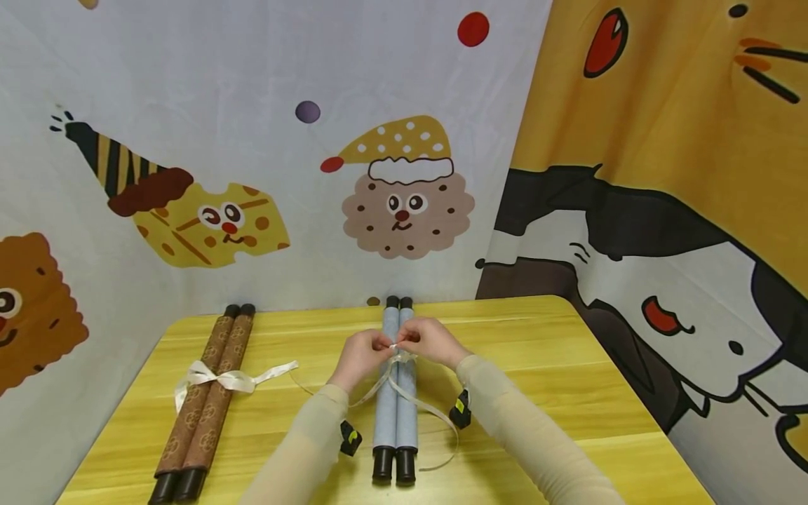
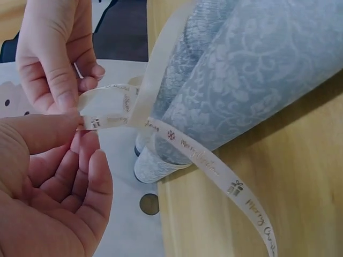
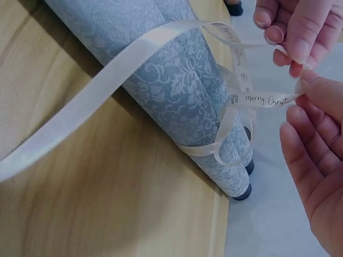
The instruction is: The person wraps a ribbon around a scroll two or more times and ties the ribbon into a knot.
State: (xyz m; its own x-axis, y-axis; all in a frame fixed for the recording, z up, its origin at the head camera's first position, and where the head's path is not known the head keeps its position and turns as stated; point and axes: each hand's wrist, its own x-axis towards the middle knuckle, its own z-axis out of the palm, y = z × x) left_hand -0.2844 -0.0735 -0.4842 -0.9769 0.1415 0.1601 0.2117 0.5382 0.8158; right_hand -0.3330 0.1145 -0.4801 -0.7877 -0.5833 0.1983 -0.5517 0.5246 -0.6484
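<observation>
A light blue floral scroll (image 1: 386, 414), rolled from both ends into two side-by-side rolls with black end knobs, lies lengthwise on the table. A thin cream ribbon (image 1: 431, 408) with printed lettering passes round it, its tails trailing to both sides. Above the scroll's far half, my left hand (image 1: 358, 356) pinches the ribbon between thumb and finger. My right hand (image 1: 435, 341) pinches it at nearly the same spot, fingertips meeting the left's. In the left wrist view a ribbon loop (image 2: 104, 120) stands out from the scroll towards both hands. The fingertips partly hide the ribbon there.
A brown patterned scroll (image 1: 192, 428), tied with a white ribbon bow (image 1: 233, 380), lies on the left of the yellow wood-grain table (image 1: 543, 393). A cartoon-printed cloth (image 1: 252, 84) hangs behind the table's far edge. Each wrist carries a small black device (image 1: 463, 410).
</observation>
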